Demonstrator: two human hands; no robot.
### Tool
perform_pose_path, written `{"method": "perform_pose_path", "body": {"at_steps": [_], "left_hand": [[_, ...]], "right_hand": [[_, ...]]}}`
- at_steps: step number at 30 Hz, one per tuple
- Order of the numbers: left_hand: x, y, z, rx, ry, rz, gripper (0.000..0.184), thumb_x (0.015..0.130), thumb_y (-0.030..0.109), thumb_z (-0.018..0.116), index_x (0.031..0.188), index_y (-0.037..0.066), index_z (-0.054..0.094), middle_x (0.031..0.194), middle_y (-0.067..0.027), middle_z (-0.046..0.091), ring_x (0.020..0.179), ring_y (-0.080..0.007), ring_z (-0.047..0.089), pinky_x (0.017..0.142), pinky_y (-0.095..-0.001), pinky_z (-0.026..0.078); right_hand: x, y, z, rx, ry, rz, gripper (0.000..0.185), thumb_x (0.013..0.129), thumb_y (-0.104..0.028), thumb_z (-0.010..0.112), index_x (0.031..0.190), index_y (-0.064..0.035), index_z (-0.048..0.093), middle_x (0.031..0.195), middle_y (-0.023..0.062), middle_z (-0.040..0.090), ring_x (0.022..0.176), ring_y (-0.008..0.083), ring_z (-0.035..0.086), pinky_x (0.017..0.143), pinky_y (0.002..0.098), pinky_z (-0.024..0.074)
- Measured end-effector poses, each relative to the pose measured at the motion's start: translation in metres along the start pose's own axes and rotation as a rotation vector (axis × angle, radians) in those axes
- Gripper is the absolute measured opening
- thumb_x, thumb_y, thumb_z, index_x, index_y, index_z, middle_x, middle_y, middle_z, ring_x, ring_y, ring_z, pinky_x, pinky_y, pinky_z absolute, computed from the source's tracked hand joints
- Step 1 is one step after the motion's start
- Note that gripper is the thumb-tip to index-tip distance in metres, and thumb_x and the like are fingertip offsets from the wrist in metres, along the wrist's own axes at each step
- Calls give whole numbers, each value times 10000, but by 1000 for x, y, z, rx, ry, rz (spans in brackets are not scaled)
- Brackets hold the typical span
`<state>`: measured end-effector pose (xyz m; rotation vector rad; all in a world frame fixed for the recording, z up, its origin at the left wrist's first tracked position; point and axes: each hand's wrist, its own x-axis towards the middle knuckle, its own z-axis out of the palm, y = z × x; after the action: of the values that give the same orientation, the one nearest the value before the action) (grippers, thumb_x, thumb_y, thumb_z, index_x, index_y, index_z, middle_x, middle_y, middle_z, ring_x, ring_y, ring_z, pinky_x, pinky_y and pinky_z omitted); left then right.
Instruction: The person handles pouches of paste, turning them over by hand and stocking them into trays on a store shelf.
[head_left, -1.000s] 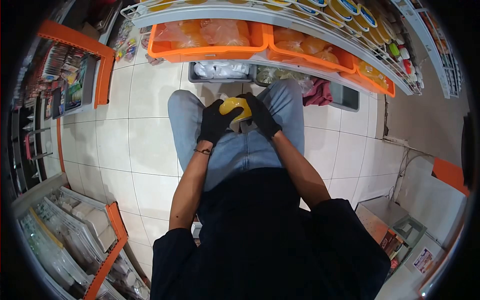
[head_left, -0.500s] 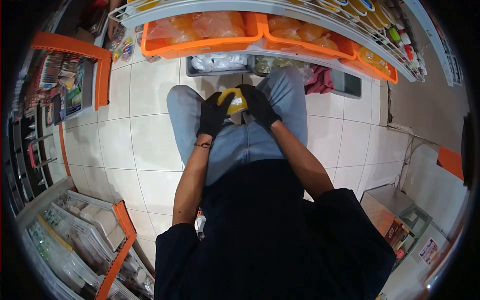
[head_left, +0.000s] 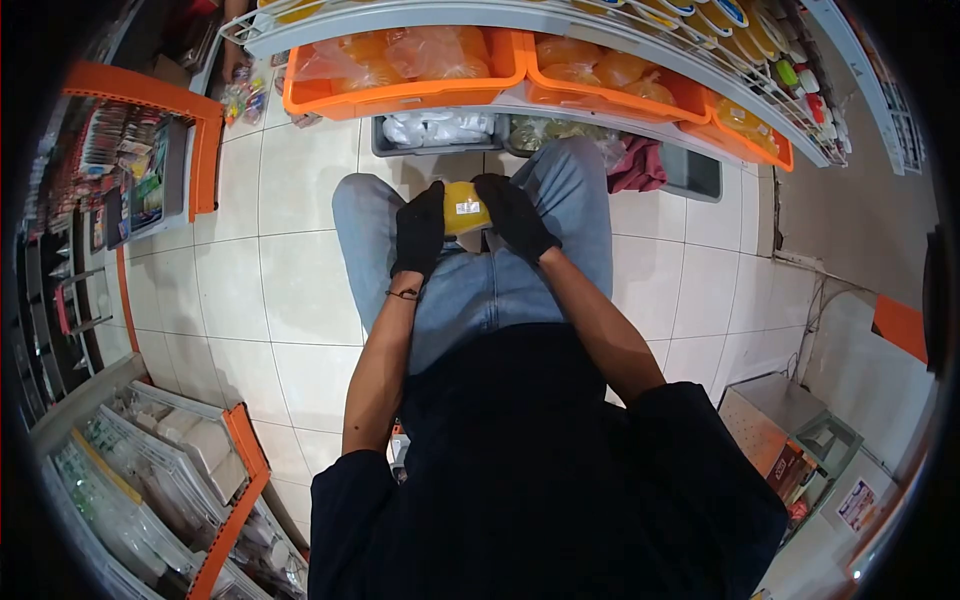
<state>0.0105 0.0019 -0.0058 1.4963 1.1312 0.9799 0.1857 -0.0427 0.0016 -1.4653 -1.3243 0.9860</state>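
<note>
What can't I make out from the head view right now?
Head view:
- Print on the yellow package: too small.
- Package underside: hidden by the package and the left hand and right hand.
- Rear of gray bin: behind orange bin.
- Another person's body: beyond top edge.

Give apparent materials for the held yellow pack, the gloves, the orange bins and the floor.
Yellow pack: probably thin plastic, smooth, with a white label; contents unclear.
Gloves: matte black, close-fitting, likely knit fabric; coating can't be ruled out.
Orange bins: likely molded plastic, solid color, smooth walls, thick rims.
Floor: pale, lightly glossy tile, probably ceramic; straight joints, soft reflections.
</note>
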Motion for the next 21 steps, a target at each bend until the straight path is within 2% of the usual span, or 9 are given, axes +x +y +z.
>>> {"method": "perform_pose_path", "body": {"at_steps": [3, 6, 7, 10, 11, 16, 19, 20, 21], "left_hand": [[2, 22, -3, -50, -68, -256, 318, 943, 260, 636, 1068, -30, 676, 874, -93, 704, 728, -128, 638, 654, -307, 523], [0, 29, 0, 42, -140, -268, 337, 868, 285, 728, 1014, -15, 681, 818, -105, 691, 729, -137, 644, 648, -304, 524], [3, 29, -3, 258, -152, -68, 370, 798, 299, 795, 977, -2, 676, 774, -121, 673, 710, -142, 645, 618, -304, 521], [0, 33, 4, 46, -163, -133, 344, 850, 285, 746, 989, -20, 669, 775, -117, 667, 701, -156, 638, 630, -315, 509], [0, 42, 4, -10, -160, -178, 328, 883, 277, 713, 990, -29, 665, 786, -108, 669, 703, -161, 636, 643, -312, 505], [3, 11, -1, 80, -98, -79, 319, 979, 240, 577, 1059, -58, 658, 896, -87, 691, 817, -147, 632, 731, -298, 507], [1, -8, -4, 174, -78, 7, 333, 1000, 217, 534, 1122, -73, 644, 998, -119, 699, 908, -152, 632, 796, -303, 500], [-1, -25, -5, 163, -40, 49, 326, 1003, 200, 520, 1135, -73, 638, 1018, -126, 697, 916, -158, 635, 791, -305, 502], [0, -40, -5, 148, 2, 100, 319, 1007, 184, 505, 1148, -73, 632, 1039, -133, 696, 924, -164, 638, 787, -307, 504]], "right_hand": [[-1, 30, 1, 17, -27, 48, 283, 991, -232, 528, 1140, -1, 594, 1088, 135, 630, 975, 234, 616, 874, 336, 479], [4, 0, 0, 125, -9, 139, 281, 985, -237, 544, 1124, -2, 607, 1093, 144, 627, 982, 252, 617, 874, 340, 480], [2, 3, 4, 109, 0, 83, 283, 973, -237, 569, 1134, -7, 607, 1096, 149, 623, 985, 262, 617, 887, 338, 476], [2, 45, 6, -212, -22, -230, 346, 924, -265, 639, 1167, -25, 584, 1131, 160, 602, 1069, 314, 592, 926, 368, 465], [1, 14, 1, 17, -19, 43, 403, 907, -295, 662, 1186, -24, 559, 1118, 157, 609, 1048, 314, 603, 912, 366, 474], [1, -3, -3, 144, -102, -3, 405, 906, -320, 664, 1167, -28, 560, 1040, 139, 638, 985, 259, 637, 872, 356, 497], [-4, -23, -12, 25, -133, 128, 369, 948, -308, 616, 1162, -12, 564, 1073, 117, 605, 1014, 183, 593, 866, 332, 493], [-4, -38, -19, 233, -192, 326, 368, 981, -344, 547, 1143, -14, 570, 1043, 113, 604, 1020, 179, 587, 855, 318, 483], [-1, -12, -15, 25, -94, 65, 362, 989, -341, 531, 1142, -15, 570, 1036, 109, 606, 1010, 173, 587, 857, 313, 481]]}}
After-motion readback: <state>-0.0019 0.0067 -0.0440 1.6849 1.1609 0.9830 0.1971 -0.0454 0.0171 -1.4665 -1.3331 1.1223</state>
